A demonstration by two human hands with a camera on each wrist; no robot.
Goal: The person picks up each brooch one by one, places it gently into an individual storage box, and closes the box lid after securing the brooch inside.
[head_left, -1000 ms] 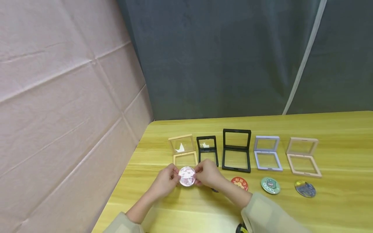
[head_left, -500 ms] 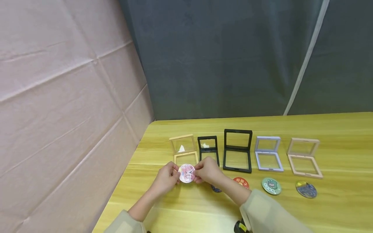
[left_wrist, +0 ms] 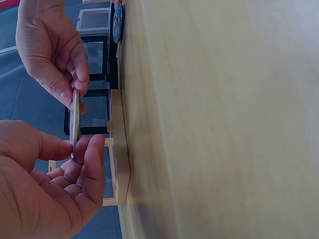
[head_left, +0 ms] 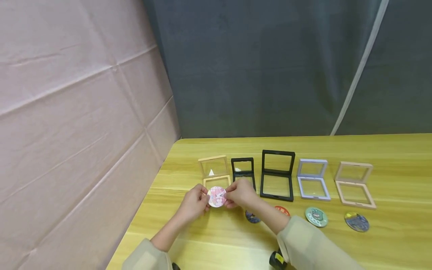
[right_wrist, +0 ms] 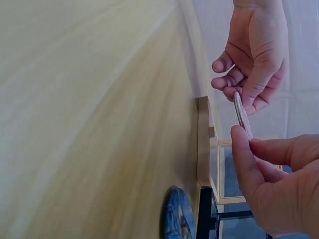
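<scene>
A round pink button badge [head_left: 216,197] is held between both hands, its printed face toward the head camera. My left hand [head_left: 194,203] pinches its left edge between thumb and fingers; my right hand [head_left: 241,194] pinches the right edge. Seen edge-on in the left wrist view, the thin badge [left_wrist: 75,119] is raised off the table. Just beyond it stands an open yellow display frame [head_left: 217,177], its lid tilted up and its lower part overlapped by the badge. The right wrist view shows both hands at opposite edges of the badge [right_wrist: 241,113].
Further right stand open frames: a small black one [head_left: 243,174], a larger black one [head_left: 277,174], a lilac one [head_left: 313,178] and a beige one [head_left: 355,183]. In front lie a dark blue badge [head_left: 252,217], a red badge [head_left: 282,210], a green badge [head_left: 316,217] and a blue-yellow badge [head_left: 356,222].
The pink badge has tilted, so glare left its face and the print now shows. Both hands have moved slightly away from the body, still gripping it. The head view has shifted a little.
</scene>
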